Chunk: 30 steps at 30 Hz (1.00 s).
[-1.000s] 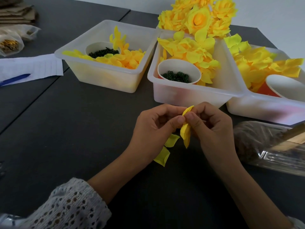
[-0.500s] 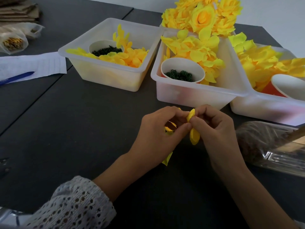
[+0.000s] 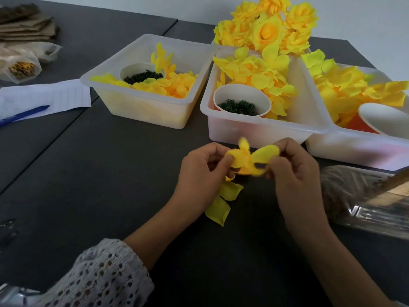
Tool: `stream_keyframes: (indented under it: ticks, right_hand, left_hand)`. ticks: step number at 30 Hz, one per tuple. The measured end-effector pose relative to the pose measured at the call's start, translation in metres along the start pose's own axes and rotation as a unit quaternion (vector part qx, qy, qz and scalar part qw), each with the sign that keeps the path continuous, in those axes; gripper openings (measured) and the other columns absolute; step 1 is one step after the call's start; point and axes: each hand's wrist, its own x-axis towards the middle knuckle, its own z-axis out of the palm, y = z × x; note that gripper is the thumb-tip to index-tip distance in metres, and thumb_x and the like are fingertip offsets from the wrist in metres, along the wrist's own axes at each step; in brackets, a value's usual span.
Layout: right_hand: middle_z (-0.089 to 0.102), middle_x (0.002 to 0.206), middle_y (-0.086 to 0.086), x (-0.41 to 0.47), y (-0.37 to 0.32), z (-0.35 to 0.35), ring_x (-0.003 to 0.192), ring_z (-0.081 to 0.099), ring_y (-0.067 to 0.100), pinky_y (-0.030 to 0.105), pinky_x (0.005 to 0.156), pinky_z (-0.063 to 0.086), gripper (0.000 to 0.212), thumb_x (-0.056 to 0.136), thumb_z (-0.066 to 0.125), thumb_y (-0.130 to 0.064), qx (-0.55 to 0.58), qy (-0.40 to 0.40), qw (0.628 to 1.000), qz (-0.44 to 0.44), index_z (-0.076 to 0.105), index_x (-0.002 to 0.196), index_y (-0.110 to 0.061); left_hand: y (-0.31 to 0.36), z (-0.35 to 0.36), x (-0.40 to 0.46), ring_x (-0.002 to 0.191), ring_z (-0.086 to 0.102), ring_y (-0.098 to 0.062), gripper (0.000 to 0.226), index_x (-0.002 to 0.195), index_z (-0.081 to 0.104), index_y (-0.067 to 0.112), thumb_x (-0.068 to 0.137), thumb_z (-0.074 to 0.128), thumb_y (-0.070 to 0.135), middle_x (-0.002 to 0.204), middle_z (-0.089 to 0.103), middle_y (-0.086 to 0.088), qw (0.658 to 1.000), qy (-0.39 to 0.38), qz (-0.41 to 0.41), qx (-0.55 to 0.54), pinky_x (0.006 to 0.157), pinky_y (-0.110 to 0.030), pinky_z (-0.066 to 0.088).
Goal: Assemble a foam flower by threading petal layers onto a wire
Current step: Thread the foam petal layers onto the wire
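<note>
Just below the centre of the frame the left hand (image 3: 203, 171) and the right hand (image 3: 294, 171) are meeting over the dark table (image 3: 110, 173), each pinching closed on an edge of the same yellow petal layer (image 3: 250, 159). The layer is being spread between the thumbs and forefingers, its long axis running left to right, one petal sticking up toward the tubs; the picture is blurred here and I cannot make out any wire. More yellow petals (image 3: 223, 200) are hanging below the left hand toward the lower centre. A white lace sleeve (image 3: 99, 278) is covering the left forearm at the lower left. Behind the hands, three translucent tubs are sitting side by side: the left tub (image 3: 141, 111), the middle tub (image 3: 254, 129) and the right tub (image 3: 354, 147), all holding loose yellow petals and paper cups. Finished yellow flowers (image 3: 270, 29) are piling up at the top centre against a pale wall. A clear plastic bag (image 3: 365, 202) is lying at the right edge. At the left, a blue pen (image 3: 24, 115) is resting on lined paper (image 3: 44, 96); no writing is legible.
</note>
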Motion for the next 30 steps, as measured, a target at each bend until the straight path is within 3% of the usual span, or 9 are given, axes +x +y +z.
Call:
stream_keyframes:
  ticks: [6,9,15,19,22,24,26,28,30]
  right_hand:
    - [0.065,0.076,-0.001,0.002,-0.002,-0.001,0.077,0.062,0.016,0.026,0.070,0.055,0.032,0.081,0.038,-0.009,0.245,0.043,0.966,0.073,0.064,0.069,-0.024]
    - [0.068,0.078,-0.002,0.002,-0.006,0.003,0.078,0.066,0.014,0.027,0.072,0.057,0.037,0.083,0.035,-0.006,0.288,0.067,0.953,0.067,0.065,0.072,-0.023]
    - [0.065,0.088,0.004,0.002,-0.013,0.013,0.084,0.064,0.019,0.034,0.075,0.056,0.029,0.085,0.032,-0.004,0.241,0.150,0.957,0.065,0.058,0.082,-0.016]
    - [0.064,0.085,0.005,0.005,-0.016,0.021,0.079,0.064,0.020,0.033,0.067,0.056,0.030,0.088,0.030,-0.002,0.220,0.177,0.957,0.073,0.056,0.082,-0.016]
    - [0.057,0.085,0.018,0.004,-0.017,0.027,0.076,0.055,0.029,0.040,0.064,0.049,0.023,0.089,0.031,-0.003,0.161,0.182,0.967,0.077,0.053,0.085,-0.010]
    - [0.052,0.078,0.017,0.000,-0.017,0.031,0.068,0.049,0.020,0.033,0.060,0.045,0.015,0.087,0.034,-0.008,0.104,0.156,0.981,0.050,0.049,0.084,-0.007]
    - [0.046,0.063,-0.006,-0.003,-0.018,0.036,0.055,0.040,0.002,0.017,0.047,0.037,0.013,0.087,0.035,-0.010,0.039,0.123,0.992,0.002,0.043,0.077,-0.012]
    - [0.044,0.061,-0.010,-0.006,-0.020,0.041,0.050,0.039,0.002,0.018,0.042,0.032,0.015,0.090,0.035,-0.009,-0.008,0.096,0.995,-0.035,0.040,0.077,-0.015]
    - [0.047,0.064,-0.009,-0.008,-0.024,0.044,0.050,0.041,0.003,0.020,0.041,0.032,0.017,0.091,0.036,-0.008,-0.044,0.088,0.993,-0.068,0.040,0.078,-0.019]
  left_hand:
    - [0.000,-0.010,0.010,0.059,0.065,-0.001,0.011,0.090,0.068,0.011,0.094,0.058,0.011,0.070,0.071,0.004,0.998,0.061,-0.019,0.005,0.056,-0.014,0.049]
    - [0.001,-0.009,0.009,0.059,0.065,0.000,0.011,0.089,0.067,0.014,0.094,0.057,0.012,0.071,0.071,0.004,0.996,0.073,-0.020,0.037,0.057,-0.015,0.050]
    - [0.003,-0.013,0.008,0.065,0.067,-0.002,0.011,0.088,0.066,0.019,0.095,0.057,0.017,0.071,0.071,0.006,0.991,0.088,-0.001,0.099,0.062,-0.020,0.056]
    - [0.003,-0.016,0.007,0.070,0.068,0.003,0.010,0.088,0.065,0.021,0.095,0.057,0.019,0.071,0.070,0.009,0.990,0.094,0.001,0.107,0.063,-0.016,0.056]
    - [0.006,-0.021,0.004,0.068,0.065,0.000,0.011,0.087,0.063,0.024,0.094,0.056,0.021,0.071,0.067,0.009,0.986,0.104,0.024,0.127,0.059,-0.015,0.053]
    - [0.011,-0.023,0.004,0.069,0.066,-0.004,0.009,0.087,0.063,0.024,0.091,0.055,0.024,0.073,0.068,0.007,0.991,0.092,0.016,0.092,0.060,-0.020,0.054]
    - [0.017,-0.021,0.003,0.074,0.069,-0.006,0.011,0.090,0.065,0.024,0.086,0.058,0.032,0.079,0.072,0.005,0.998,0.053,-0.026,0.023,0.068,-0.029,0.058]
    - [0.022,-0.019,0.002,0.078,0.072,-0.013,0.021,0.091,0.067,0.020,0.082,0.064,0.039,0.082,0.074,-0.001,0.997,0.020,-0.072,-0.036,0.072,-0.038,0.060]
    - [0.027,-0.019,0.000,0.078,0.073,-0.016,0.031,0.094,0.068,0.015,0.083,0.067,0.044,0.084,0.075,-0.005,0.988,-0.004,-0.107,-0.109,0.070,-0.035,0.060]
